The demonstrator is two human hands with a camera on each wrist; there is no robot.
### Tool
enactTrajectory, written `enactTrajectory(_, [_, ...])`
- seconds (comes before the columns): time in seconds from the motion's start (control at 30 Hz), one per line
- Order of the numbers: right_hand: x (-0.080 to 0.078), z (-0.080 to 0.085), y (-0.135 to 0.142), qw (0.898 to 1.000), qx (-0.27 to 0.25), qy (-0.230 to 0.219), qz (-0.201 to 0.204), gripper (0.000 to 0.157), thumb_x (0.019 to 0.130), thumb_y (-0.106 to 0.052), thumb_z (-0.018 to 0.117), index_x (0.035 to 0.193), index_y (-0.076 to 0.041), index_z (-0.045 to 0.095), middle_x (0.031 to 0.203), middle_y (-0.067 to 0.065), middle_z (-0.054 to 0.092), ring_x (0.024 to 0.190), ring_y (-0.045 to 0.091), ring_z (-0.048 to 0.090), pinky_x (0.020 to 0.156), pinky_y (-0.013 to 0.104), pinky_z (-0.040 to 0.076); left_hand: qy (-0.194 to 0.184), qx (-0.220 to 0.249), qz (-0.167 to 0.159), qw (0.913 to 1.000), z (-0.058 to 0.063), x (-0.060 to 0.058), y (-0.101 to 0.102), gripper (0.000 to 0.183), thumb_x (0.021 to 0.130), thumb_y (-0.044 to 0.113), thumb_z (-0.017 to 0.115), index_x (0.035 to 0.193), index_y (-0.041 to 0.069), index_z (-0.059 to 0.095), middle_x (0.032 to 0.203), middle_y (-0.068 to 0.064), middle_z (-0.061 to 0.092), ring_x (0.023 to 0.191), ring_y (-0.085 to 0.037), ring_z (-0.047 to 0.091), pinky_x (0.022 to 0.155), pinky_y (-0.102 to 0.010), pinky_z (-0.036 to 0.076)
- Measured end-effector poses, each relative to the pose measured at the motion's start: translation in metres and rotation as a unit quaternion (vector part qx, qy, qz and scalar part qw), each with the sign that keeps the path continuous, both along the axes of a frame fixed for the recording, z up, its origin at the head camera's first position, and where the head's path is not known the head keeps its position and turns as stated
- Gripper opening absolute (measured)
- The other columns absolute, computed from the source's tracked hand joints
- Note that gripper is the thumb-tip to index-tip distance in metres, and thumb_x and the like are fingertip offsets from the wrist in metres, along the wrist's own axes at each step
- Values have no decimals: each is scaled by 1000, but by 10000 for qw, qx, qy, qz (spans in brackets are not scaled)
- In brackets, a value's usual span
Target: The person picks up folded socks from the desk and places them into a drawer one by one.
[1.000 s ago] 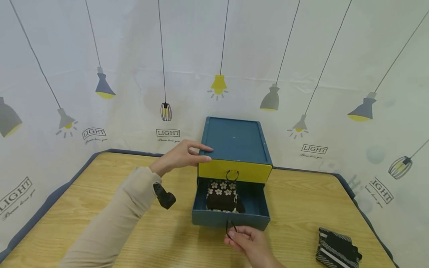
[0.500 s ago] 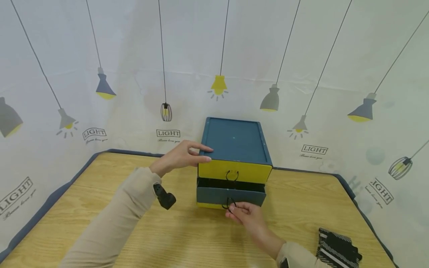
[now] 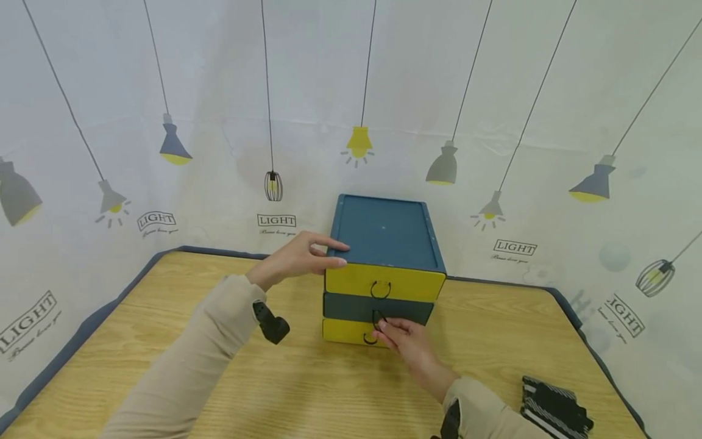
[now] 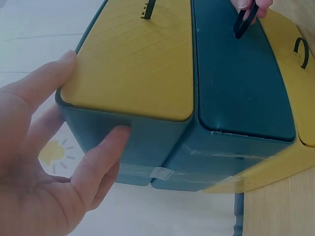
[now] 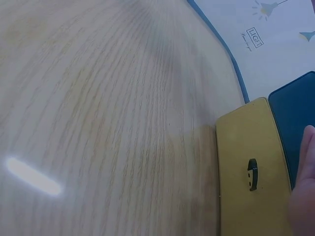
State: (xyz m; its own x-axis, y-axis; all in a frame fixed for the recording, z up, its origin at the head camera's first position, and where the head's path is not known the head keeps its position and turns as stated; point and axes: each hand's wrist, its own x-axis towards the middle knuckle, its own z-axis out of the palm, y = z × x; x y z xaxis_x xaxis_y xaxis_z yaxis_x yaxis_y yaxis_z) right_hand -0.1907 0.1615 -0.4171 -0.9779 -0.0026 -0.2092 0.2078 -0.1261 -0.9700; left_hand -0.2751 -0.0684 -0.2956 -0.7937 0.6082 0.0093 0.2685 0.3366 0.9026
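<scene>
A small desktop drawer unit stands on the table, with a blue top and three stacked drawers. The middle drawer, dark blue, sits flush between a yellow top drawer and a yellow bottom drawer. My right hand pinches the black loop handle of the middle drawer. With fairly straight fingers, my left hand rests on the unit's upper left corner; the left wrist view shows a fingertip against its side. In the right wrist view, only part of the right hand shows at the edge.
At the front right of the wooden table lies a black and white striped folded item, beside the right sleeve. A white backdrop printed with lamps rises behind the table.
My right hand has pushed the middle drawer from pulled out to shut, hiding the flower-patterned dark item inside. The left hand has stayed on the corner.
</scene>
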Motion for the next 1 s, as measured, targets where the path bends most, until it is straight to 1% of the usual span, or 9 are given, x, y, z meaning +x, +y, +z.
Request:
enactTrajectory(0.17, [-1, 2, 1, 9999, 17, 14, 167, 40, 90, -9, 55, 121, 14, 45, 108, 20, 57, 86, 15, 64, 86, 33, 47, -8, 16, -10, 10000, 0, -1, -1, 39, 85, 23, 63, 122, 12, 57, 130, -10, 46, 108, -28, 53, 81, -37, 50])
enactTrajectory(0.3, [-3, 5, 6, 9990, 15, -56, 433, 43, 88, -15, 58, 121, 12, 47, 109, 20, 58, 86, 14, 64, 88, 33, 46, 10, 19, 24, 10000, 0, -2, -2, 39, 85, 23, 64, 122, 12, 58, 131, -10, 45, 108, -28, 53, 81, -36, 50])
enactTrajectory(0.43, [-6, 0, 18, 9947, -70, -71, 1022, 50, 88, -22, 58, 122, 13, 45, 107, 18, 58, 90, 14, 62, 92, 34, 43, -18, 25, 43, 10000, 0, -1, -1, 39, 85, 22, 64, 122, 12, 58, 131, -9, 45, 108, -28, 53, 80, -36, 51])
enactTrajectory(0.53, [-7, -9, 29, 9874, -91, -121, 1577, 54, 90, -26, 54, 124, 14, 41, 108, 16, 58, 95, 16, 60, 94, 35, 41, -62, 47, 33, 10000, 0, 0, -1, 39, 85, 21, 63, 122, 11, 58, 132, -9, 44, 108, -28, 53, 82, -38, 50])
enactTrajectory(0.63, [-7, -21, 36, 9819, 160, -198, 1879, 56, 90, -29, 55, 123, 14, 42, 109, 17, 58, 99, 21, 58, 93, 36, 42, -79, 53, 39, 9999, 1, 0, 0, 39, 85, 21, 63, 122, 11, 57, 131, -10, 45, 107, -28, 54, 84, -41, 48])
enactTrajectory(0.7, [-8, -29, 37, 9817, 448, -138, 1843, 54, 89, -29, 56, 120, 14, 46, 107, 18, 59, 99, 23, 58, 89, 35, 45, -52, 65, 33, 10000, 1, 0, -1, 39, 85, 21, 63, 122, 11, 58, 131, -10, 45, 107, -28, 54, 85, -43, 48])
enactTrajectory(0.83, [-11, -42, 28, 9867, 926, 14, 1338, 44, 88, -23, 58, 111, 14, 54, 100, 20, 62, 92, 24, 62, 80, 33, 50, -3, 66, 18, 10000, 0, -2, -1, 39, 85, 22, 63, 122, 11, 58, 130, -10, 47, 106, -27, 55, 82, -39, 50])
enactTrajectory(0.93, [-12, -48, 17, 9904, 956, -15, 1000, 42, 89, -23, 58, 108, 14, 57, 96, 19, 64, 86, 23, 64, 76, 31, 52, 18, 24, 51, 10000, -1, -1, 0, 39, 85, 23, 64, 122, 13, 58, 130, -9, 47, 105, -26, 55, 80, -36, 51])
enactTrajectory(1.0, [-12, -52, 12, 9929, 801, -99, 871, 45, 88, -25, 58, 110, 15, 56, 96, 19, 64, 85, 22, 65, 75, 30, 52, 20, 7, 58, 10000, -2, -1, 1, 39, 85, 24, 64, 122, 13, 58, 130, -9, 46, 106, -26, 55, 81, -37, 50])
